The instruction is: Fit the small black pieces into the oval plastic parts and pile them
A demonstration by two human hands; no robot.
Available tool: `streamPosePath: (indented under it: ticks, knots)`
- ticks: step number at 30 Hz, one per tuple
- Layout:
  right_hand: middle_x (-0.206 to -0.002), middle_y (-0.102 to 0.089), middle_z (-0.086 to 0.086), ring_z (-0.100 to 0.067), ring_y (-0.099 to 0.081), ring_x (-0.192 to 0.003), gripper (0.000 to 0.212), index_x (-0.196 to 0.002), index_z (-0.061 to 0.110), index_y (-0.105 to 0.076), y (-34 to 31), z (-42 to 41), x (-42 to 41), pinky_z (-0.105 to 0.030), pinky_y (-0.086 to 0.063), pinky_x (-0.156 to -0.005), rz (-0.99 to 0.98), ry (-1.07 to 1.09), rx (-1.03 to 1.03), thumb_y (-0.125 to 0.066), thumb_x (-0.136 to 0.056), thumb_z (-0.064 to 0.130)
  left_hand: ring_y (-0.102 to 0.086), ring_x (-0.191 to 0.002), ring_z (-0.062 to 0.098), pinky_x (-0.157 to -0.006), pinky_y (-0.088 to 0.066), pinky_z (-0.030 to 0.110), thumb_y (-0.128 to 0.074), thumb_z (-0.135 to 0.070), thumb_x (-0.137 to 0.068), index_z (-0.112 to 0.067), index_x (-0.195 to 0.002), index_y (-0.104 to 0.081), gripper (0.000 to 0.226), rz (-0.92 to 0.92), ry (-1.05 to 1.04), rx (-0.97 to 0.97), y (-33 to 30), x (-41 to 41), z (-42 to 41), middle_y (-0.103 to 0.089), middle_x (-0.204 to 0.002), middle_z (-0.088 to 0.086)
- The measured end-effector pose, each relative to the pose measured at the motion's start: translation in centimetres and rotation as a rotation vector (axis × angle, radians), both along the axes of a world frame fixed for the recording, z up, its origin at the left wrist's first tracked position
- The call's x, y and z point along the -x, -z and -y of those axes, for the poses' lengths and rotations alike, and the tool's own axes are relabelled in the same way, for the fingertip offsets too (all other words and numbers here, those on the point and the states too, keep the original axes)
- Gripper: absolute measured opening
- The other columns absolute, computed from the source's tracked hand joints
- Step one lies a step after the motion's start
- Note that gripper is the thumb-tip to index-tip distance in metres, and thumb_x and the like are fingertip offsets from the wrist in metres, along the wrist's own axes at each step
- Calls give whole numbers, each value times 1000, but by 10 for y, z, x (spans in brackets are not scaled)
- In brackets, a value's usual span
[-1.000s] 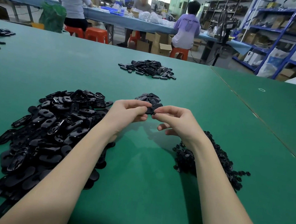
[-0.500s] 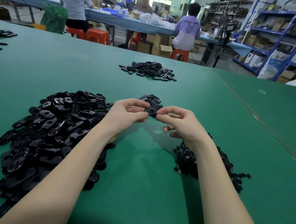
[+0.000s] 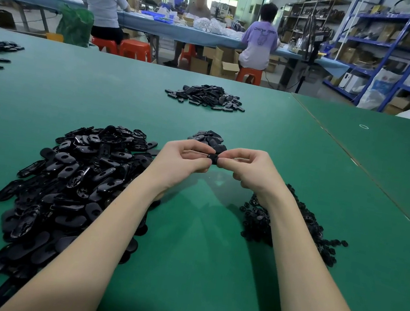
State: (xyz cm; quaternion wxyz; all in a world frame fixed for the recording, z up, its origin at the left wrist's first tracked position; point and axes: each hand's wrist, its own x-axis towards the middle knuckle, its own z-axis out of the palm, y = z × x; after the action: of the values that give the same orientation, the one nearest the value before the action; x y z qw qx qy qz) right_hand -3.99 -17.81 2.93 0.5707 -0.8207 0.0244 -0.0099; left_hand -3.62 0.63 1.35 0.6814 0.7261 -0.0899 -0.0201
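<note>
Green tabletop [image 3: 196,271], felt-like, carrying all stock listed below.

Left of the hands, nearest: large heap of oval plastic parts [image 3: 72,185], black, unassembled by the look of their open holes.

Right of the hands, partly under the right forearm: heap of small black pieces [image 3: 258,219].

Between the hands: one oval part [image 3: 213,158], raised off the tabletop. Left hand [image 3: 182,160] pinches one end, right hand [image 3: 246,168] pinches the other, fingers of both curled round it. Compared with half a second ago the fingertips have drawn closer over the part and less of it shows; this likely means the small piece is being pressed home. Whether it has seated cannot be told.

Just beyond the hands: small pile of finished parts [image 3: 207,138], few in number, so the task looks early.

Farther beyond: another loose pile [image 3: 205,96], well apart from the hands.
</note>
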Motion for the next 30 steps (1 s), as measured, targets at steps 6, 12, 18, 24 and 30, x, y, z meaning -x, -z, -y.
streamPosePath:
  ticks: [6,12,18,24,30]
  knots:
    - [-67,-62,6,-9,-42,-54,4,-84,22,-80,-1,0,1,-14,-31,-44,-29,12,-17,-83,-81,24,-72,-79,11,-82,-57,17,-73,-5,-85,-19,-98,-77,19,-3,8,6,-1,0,1,-78,-88,2]
    - [-66,-63,3,-6,-42,-43,10,-82,23,-78,-2,0,1,-15,-27,-40,-70,48,-11,-86,-78,24,-72,-77,10,-78,-55,15,-73,-8,-85,-21,-98,-77,19,-14,19,-29,2,-1,-1,-78,-83,2]
    - [-81,-71,4,-9,-50,-59,19,-93,24,-80,3,6,3,-16,-31,-43,-203,-18,-180,-89,-76,27,-70,-75,15,-78,-55,19,-70,-1,-87,-16,-90,-80,18,-143,98,156,2,-1,-4,-75,-84,6]
    - [-76,-69,9,-3,-44,-51,12,-87,21,-79,1,13,3,-13,-27,-41,-274,-154,-342,-85,-79,25,-71,-75,13,-73,-55,15,-65,5,-89,-10,-90,-78,20,-230,206,345,-2,1,-3,-77,-93,8]
    - [-80,-71,11,-3,-47,-55,9,-75,28,-80,1,14,3,-15,-28,-43,-218,-148,-240,-89,-73,30,-73,-77,16,-74,-56,16,-69,5,-87,-12,-87,-80,20,-199,155,263,-5,0,-3,-77,-92,9]
